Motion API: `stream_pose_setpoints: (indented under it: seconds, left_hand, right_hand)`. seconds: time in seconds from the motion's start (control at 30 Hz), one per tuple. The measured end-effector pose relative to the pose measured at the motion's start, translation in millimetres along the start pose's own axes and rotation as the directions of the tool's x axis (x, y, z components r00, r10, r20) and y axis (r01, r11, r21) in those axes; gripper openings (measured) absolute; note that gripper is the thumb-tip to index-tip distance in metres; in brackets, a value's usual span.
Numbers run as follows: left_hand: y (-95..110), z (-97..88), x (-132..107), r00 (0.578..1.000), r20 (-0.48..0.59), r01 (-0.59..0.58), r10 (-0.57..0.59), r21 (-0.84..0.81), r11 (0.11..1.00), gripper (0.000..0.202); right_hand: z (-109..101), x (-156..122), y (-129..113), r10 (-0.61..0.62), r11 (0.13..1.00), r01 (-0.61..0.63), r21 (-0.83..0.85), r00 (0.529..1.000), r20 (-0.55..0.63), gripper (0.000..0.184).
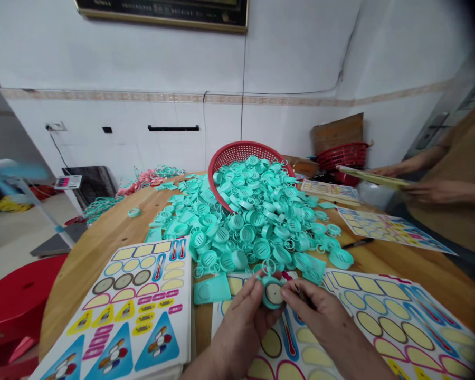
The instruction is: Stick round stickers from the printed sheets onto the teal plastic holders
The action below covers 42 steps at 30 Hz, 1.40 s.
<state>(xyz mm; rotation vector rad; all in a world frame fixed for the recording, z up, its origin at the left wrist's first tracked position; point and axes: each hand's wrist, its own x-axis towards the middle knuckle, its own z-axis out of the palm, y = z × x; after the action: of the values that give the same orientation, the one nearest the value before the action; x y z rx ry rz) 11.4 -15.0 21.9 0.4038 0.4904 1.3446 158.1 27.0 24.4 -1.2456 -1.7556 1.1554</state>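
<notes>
My left hand (243, 316) is closed around a small teal round plastic case (267, 272) with a ring on top, held upright above the sheets. Inside the case lies a pale round dial sticker (274, 293) with a dark edge. My right hand (320, 311) is closed too, its thumb and fingertip at the right rim of the case. Something dark and thin (306, 298) shows between its fingers, mostly hidden. Under both hands lies a sticker sheet (301, 364) with bare yellow shapes. A flat teal plastic piece (211, 288) rests left of my hands.
A red basket (237, 148) lies tipped, spilling a heap of teal cases (253, 227) across the wooden table (130, 227). Sticker sheet stacks stand left (142, 301) and right (396, 316). A black pen (358, 243) lies at right. A co-worker's hands (431, 191) hold sheets. A red stool (27, 295) stands left.
</notes>
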Motion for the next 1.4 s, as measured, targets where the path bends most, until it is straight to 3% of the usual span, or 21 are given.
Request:
stream_pose_setpoints:
  seconds: [0.3,0.57,0.7,1.07,1.4]
  left_hand:
    - [-1.8,1.4,-0.6,1.000,0.002,-0.003,0.003,0.016,1.000,0.029]
    - [-1.4,2.8,-1.4,1.000,-0.011,0.004,-0.003,0.039,0.999,0.033]
    - [-1.2,2.9,-0.7,1.000,-0.016,0.004,-0.003,0.042,0.999,0.031]
    - [-5.1,0.0,0.5,0.999,-0.044,0.004,-0.004,0.006,1.000,0.029]
    - [-4.1,2.8,-0.7,0.999,-0.034,-0.006,0.005,-0.013,1.000,0.027]
  right_hand:
    - [1.1,-0.7,-4.8,-0.043,0.996,0.041,-0.083,0.999,-0.029,0.029]
    - [4.9,-3.5,-11.8,-0.193,0.963,0.159,-0.219,0.971,-0.142,0.023]
    - [4.7,-3.0,-12.4,-0.225,0.944,0.178,-0.279,0.963,-0.145,0.023]
    - [5.5,-3.7,-11.5,-0.127,0.979,0.097,-0.178,0.978,-0.165,0.024]
    - [5.3,-3.8,-15.7,-0.152,0.972,0.114,-0.206,0.973,-0.176,0.022]
